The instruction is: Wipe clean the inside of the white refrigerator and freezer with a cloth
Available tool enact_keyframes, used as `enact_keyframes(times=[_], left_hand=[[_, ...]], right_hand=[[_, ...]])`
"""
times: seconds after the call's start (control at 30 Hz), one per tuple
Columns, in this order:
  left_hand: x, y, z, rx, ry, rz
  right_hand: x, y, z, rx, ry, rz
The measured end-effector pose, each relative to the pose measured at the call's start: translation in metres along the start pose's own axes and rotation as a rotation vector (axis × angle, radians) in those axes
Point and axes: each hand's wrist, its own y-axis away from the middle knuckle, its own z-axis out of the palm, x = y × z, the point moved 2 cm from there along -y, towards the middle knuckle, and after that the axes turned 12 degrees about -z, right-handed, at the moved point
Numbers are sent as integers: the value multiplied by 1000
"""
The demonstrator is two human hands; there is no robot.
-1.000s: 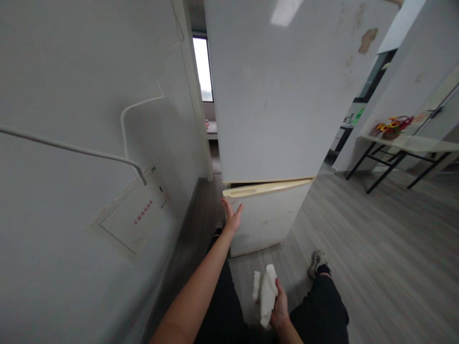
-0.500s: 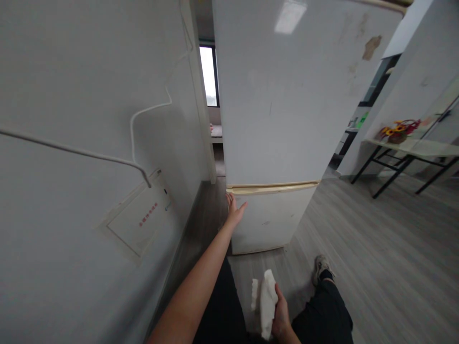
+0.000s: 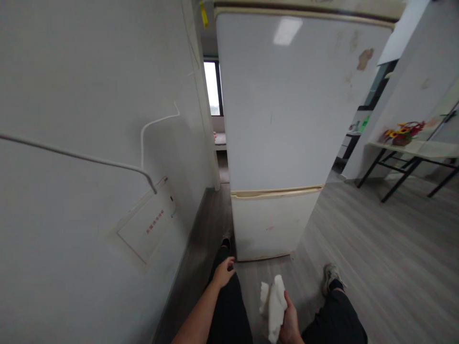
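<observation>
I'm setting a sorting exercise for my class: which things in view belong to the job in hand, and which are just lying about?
Likely in the job:
Paper towel, held in the right hand
Fridge

Just about:
Flowers
Table
Cable

L wall pale grey w/ white cable across it & panel w/ red print, too sm. to read. Grey wood-look floor. Bright narrow window at back, dk frame. R side: pale table, blk legs, flowers on top. Dim overall.
</observation>
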Motion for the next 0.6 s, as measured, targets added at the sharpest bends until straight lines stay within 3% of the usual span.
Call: enact_keyframes(times=[0.07, 0.13, 0.27, 0.37, 0.6], left_hand=[[-23, 4, 7, -47, -95, 19], [-31, -1, 11, -79, -180, 51], [-28, -10, 15, -107, -334, 89], [-28, -13, 16, -63, -421, 91], [-40, -16, 14, -45, -538, -3]], right_hand=[[4, 0, 3, 18, -3, 85], [7, 1, 6, 10, 5, 130], [3, 5, 16, -30, -23, 149], [-2, 9, 22, -36, -36, 173], [-3, 13, 25, -40, -5, 151]])
